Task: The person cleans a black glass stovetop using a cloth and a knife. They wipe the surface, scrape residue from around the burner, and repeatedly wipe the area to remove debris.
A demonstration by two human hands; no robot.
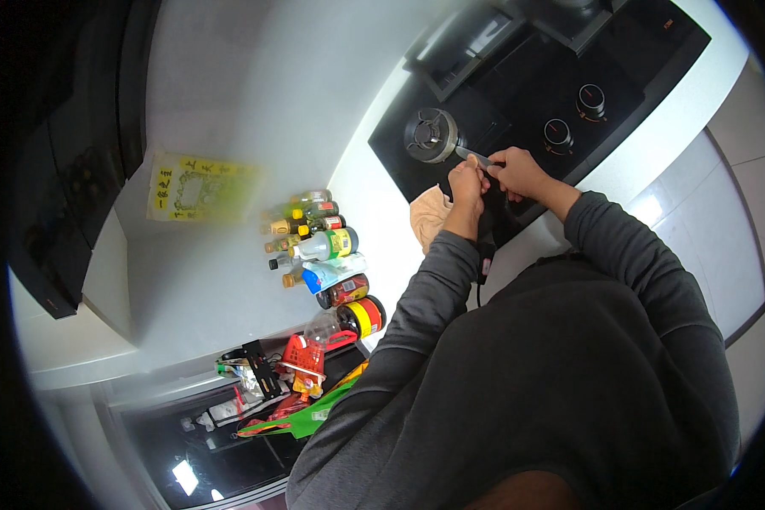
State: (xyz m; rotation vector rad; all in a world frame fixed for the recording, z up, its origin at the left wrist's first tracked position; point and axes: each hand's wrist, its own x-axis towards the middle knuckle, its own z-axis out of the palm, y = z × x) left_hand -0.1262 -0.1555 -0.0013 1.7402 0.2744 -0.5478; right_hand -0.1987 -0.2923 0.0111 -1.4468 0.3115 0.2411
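Note:
Over the black glass gas cooktop [414, 169], my right hand [524, 173] grips a flat metal blade [464, 153] that looks like a knife; the handle end is hidden in my fingers. My left hand [466, 188] is curled against the same blade, its thumb pressed along the metal. The blade's tip reaches the rim of a round gas burner [428, 132], whose pan support stands in its middle. A beige cloth [430, 217] lies beside my left wrist, at the cooktop's edge. Whatever is under my fingers cannot be seen.
Two control knobs [557, 134] sit to the right. Along the wall stand several sauce bottles [322, 223] and a large jar [362, 317]. Beyond them are a red plastic basket [306, 357] and a green bag [306, 417]. A dark cord [479, 294] hangs by the counter's front edge.

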